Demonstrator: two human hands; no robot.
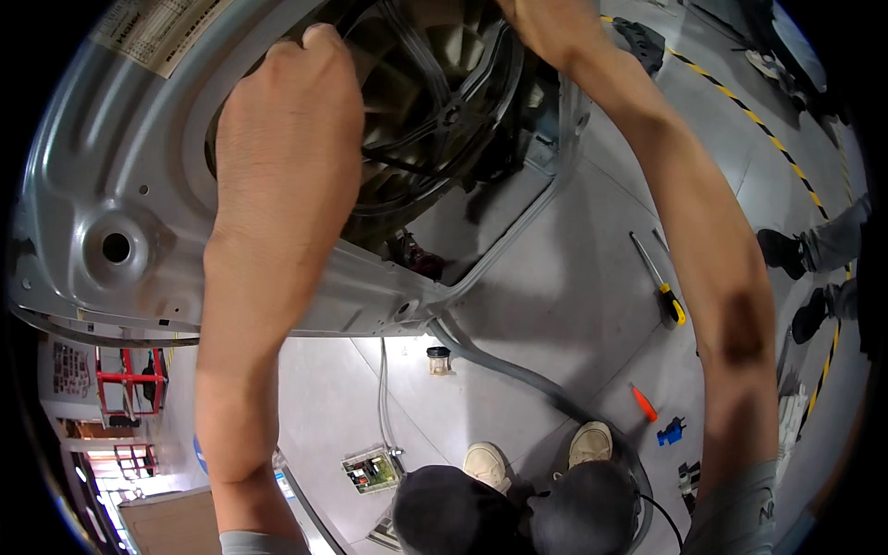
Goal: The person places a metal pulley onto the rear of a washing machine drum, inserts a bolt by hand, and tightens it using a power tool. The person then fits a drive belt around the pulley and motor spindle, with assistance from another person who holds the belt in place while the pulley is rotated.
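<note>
A grey metal appliance housing (171, 176) with a large opening in its back stands in front of me. Inside the opening shows a dark spoked wheel (451, 113) over a ribbed round body. My left hand (291, 139) is at the opening's left side, back of the hand towards me, fingers curled inward. Whatever those fingers grip is hidden behind the hand. My right hand (548, 26) reaches to the opening's far right side, and its fingers are cut off by the upper edge. A grey corrugated hose (499, 363) runs from the housing's lower corner towards my feet.
On the floor lie a yellow-and-black-handled screwdriver (672, 303), an orange-handled tool (645, 404), a blue part (672, 431), a small dark-lidded jar (438, 361) and a circuit board (372, 470). Striped tape (775, 148) and another person's shoe (783, 252) are at right.
</note>
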